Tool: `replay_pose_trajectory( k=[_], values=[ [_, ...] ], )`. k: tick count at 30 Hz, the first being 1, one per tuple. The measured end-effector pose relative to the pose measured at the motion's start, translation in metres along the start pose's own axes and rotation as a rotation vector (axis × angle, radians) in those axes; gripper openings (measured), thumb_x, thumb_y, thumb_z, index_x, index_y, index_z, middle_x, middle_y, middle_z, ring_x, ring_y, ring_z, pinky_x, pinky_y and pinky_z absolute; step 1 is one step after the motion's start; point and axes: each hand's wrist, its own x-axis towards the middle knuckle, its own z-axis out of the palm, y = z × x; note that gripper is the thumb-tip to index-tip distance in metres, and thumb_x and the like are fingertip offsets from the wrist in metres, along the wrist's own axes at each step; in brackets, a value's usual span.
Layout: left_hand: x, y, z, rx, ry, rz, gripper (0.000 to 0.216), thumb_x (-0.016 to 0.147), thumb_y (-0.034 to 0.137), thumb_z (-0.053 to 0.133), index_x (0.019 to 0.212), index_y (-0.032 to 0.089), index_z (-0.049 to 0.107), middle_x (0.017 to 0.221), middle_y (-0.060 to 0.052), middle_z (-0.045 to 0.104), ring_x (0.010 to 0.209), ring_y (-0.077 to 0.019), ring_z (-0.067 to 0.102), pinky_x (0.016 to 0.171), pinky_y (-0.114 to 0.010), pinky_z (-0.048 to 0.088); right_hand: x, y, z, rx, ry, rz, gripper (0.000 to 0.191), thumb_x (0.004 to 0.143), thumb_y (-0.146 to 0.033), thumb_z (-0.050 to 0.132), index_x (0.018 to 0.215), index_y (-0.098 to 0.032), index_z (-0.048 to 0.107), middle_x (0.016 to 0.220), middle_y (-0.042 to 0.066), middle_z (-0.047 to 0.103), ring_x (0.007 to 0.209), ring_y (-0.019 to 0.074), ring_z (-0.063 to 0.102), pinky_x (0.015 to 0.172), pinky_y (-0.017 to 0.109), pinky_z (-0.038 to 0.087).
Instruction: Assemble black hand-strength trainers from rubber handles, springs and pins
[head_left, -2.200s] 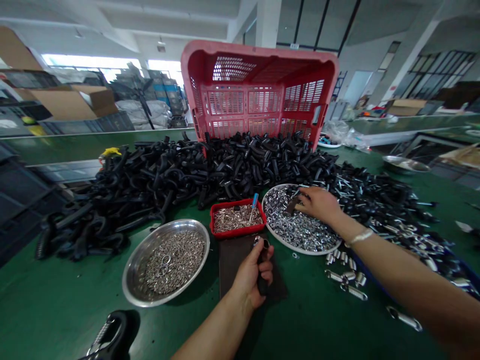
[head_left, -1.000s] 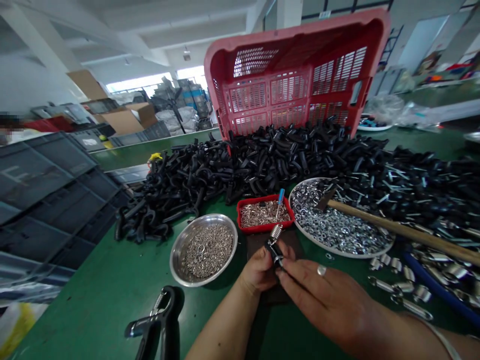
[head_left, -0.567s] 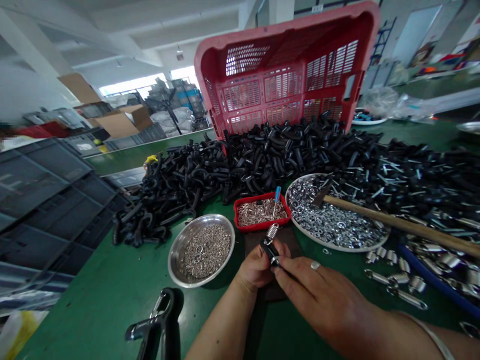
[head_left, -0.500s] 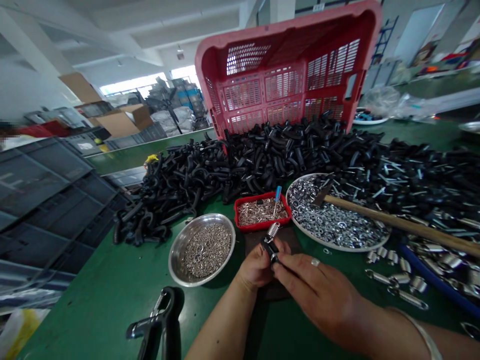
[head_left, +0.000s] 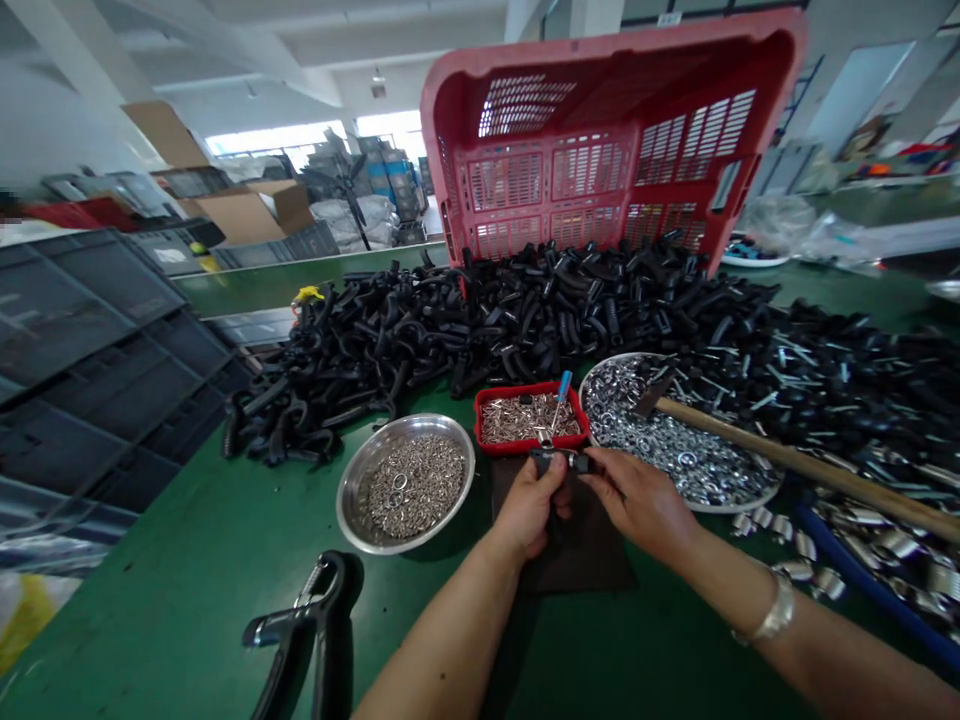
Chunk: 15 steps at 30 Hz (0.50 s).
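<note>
My left hand [head_left: 529, 510] is closed around a black hand-grip handle [head_left: 541, 459], above a dark mat [head_left: 592, 560]. A bit of shiny metal shows at the top of this handle. The fingers of my right hand [head_left: 645, 498] pinch a dark end piece at its right side; my fingertips partly hide it. Just beyond both hands sits a red tray [head_left: 484, 447] of small metal pins, with a blue-handled screwdriver [head_left: 563, 386] standing in it. On the left, a black hand gripper with a spring [head_left: 341, 610] lies on the green table.
A steel bowl [head_left: 349, 525] holds tiny metal parts. A round tray [head_left: 720, 508] of metal rings has a wooden-handled hammer [head_left: 750, 430] across it. Loose springs [head_left: 825, 583] lie at right. Black handles [head_left: 420, 330] are heaped before a tipped red crate [head_left: 615, 50]. Grey crates [head_left: 97, 330] stand left.
The handle has turned from upright, spring on top, to lying more sideways. My right hand has drawn back to the right and now pinches its right end. The view has shifted slightly.
</note>
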Motion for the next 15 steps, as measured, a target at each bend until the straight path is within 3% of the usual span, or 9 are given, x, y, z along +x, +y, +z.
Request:
replay_pose_trajectory(
  k=[4, 7, 9, 12, 13, 15],
  values=[
    [0.001, -0.004, -0.001, 0.195, -0.001, 0.133, 0.039, 0.068, 0.045, 0.065, 0.09, 0.015, 0.054, 0.053, 0.007, 0.042, 0.043, -0.0039, 0.034, 0.04, -0.017, 0.027, 0.01, 0.006, -0.004, 0.246, -0.325, 0.267, 0.046, 0.09, -0.043, 0.025, 0.067, -0.018, 0.056, 0.055, 0.002, 0.057, 0.054, 0.014, 0.056, 0.053, 0.026, 0.043],
    [0.001, -0.005, 0.0, 0.206, -0.015, 0.111, 0.04, 0.067, 0.046, 0.065, 0.09, 0.015, 0.053, 0.053, 0.008, 0.041, 0.042, -0.0033, 0.033, 0.04, -0.017, 0.026, 0.016, 0.006, -0.006, 0.31, -0.518, 0.442, 0.065, 0.09, -0.048, 0.007, 0.048, -0.019, 0.048, 0.04, 0.0, 0.045, 0.044, 0.012, 0.05, 0.05, 0.025, 0.04],
    [0.001, -0.003, 0.001, 0.148, 0.013, 0.063, 0.043, 0.064, 0.047, 0.067, 0.088, 0.015, 0.052, 0.054, 0.008, 0.04, 0.041, -0.0026, 0.032, 0.04, -0.016, 0.025, 0.017, 0.006, -0.006, 0.17, -0.476, 0.397, 0.065, 0.089, -0.051, 0.009, 0.053, -0.019, 0.053, 0.05, 0.003, 0.054, 0.052, 0.0137, 0.054, 0.054, 0.026, 0.041],
    [0.001, -0.001, 0.002, 0.063, 0.067, -0.008, 0.046, 0.06, 0.05, 0.068, 0.084, 0.017, 0.049, 0.056, 0.009, 0.04, 0.04, -0.0016, 0.032, 0.039, -0.016, 0.024, 0.015, 0.004, -0.003, -0.119, -0.26, 0.219, 0.052, 0.086, -0.054, 0.024, 0.082, -0.017, 0.06, 0.083, 0.01, 0.063, 0.076, 0.0204, 0.058, 0.065, 0.03, 0.042],
    [0.001, 0.0, 0.002, 0.053, 0.073, -0.023, 0.047, 0.059, 0.05, 0.069, 0.084, 0.017, 0.048, 0.055, 0.009, 0.04, 0.04, -0.0015, 0.032, 0.039, -0.016, 0.024, 0.014, 0.003, -0.001, -0.153, -0.249, 0.203, 0.052, 0.086, -0.053, 0.023, 0.084, -0.016, 0.059, 0.084, 0.011, 0.063, 0.077, 0.0209, 0.058, 0.065, 0.031, 0.042],
    [0.001, 0.001, 0.001, 0.059, 0.07, -0.043, 0.048, 0.058, 0.05, 0.07, 0.083, 0.017, 0.046, 0.054, 0.009, 0.04, 0.039, -0.0017, 0.032, 0.039, -0.016, 0.023, 0.014, 0.002, 0.001, -0.088, -0.358, 0.254, 0.06, 0.09, -0.046, 0.009, 0.07, -0.017, 0.058, 0.069, 0.008, 0.062, 0.066, 0.0177, 0.058, 0.06, 0.029, 0.042]
  ],
)
